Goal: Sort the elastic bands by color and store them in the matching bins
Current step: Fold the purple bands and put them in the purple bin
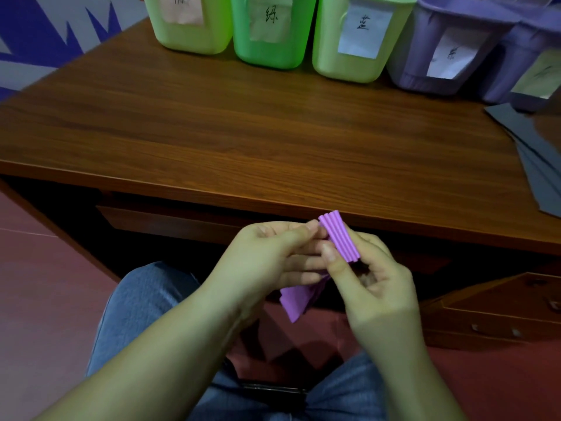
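Observation:
A purple elastic band, folded into a ribbed stack, is held in front of the desk's near edge. My left hand pinches its top end with thumb and fingers. My right hand grips the stack from the right, thumb on its face. A loose purple length hangs below my hands. Labelled bins stand in a row at the back of the desk: a yellow-green bin, a green bin, a pale green bin and two purple bins.
The brown wooden desk spans the view. Dark grey sheets lie at its right edge. A drawer unit stands on the red floor at the right. My knees in jeans are below the hands.

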Demonstrator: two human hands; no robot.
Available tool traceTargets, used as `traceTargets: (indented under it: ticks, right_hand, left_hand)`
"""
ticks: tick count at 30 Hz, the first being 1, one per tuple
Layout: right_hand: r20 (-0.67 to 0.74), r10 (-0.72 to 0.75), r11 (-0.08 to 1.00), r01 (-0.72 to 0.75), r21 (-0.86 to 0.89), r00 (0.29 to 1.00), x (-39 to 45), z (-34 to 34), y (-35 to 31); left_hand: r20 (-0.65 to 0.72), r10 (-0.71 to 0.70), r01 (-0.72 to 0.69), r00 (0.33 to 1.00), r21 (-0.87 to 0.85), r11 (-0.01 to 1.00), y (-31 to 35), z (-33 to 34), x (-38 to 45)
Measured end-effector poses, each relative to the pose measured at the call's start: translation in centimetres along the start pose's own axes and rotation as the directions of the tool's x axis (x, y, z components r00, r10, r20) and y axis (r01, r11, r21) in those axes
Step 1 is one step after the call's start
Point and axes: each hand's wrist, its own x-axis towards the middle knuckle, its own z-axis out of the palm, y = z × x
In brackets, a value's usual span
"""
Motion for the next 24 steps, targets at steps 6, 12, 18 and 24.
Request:
traceTargets:
  ticks: [6,12,18,24]
  right_hand:
    - [0.032,0.036,0.999,-0.036,-0.002,0.999,1.4,-1.1,0.0]
    - [0.155,-0.089,0.993,0.099,-0.057,0.984,3.0,-2.5,-2.6]
    - [0.238,-0.219,0.944,0.267,-0.193,0.946,4.1,-3.8,-5.1]
    - [0.327,-0.198,0.955,0.256,-0.146,0.924,6.0,-5.1,-8.6]
  left_hand:
    - [0.039,0.256,-0.252,0.966,0.361,0.898,0.6,-0.9,0.4]
    - [0.164,0.423,-0.453,0.891,0.383,0.805,1.4,-1.4,1.4]
    - [0.287,0.431,-0.492,0.855,0.189,0.85,2.7,-0.6,1.0]
    - [0.447,0.42,-0.469,0.79,-0.001,0.883,4.8,0.6,0.7]
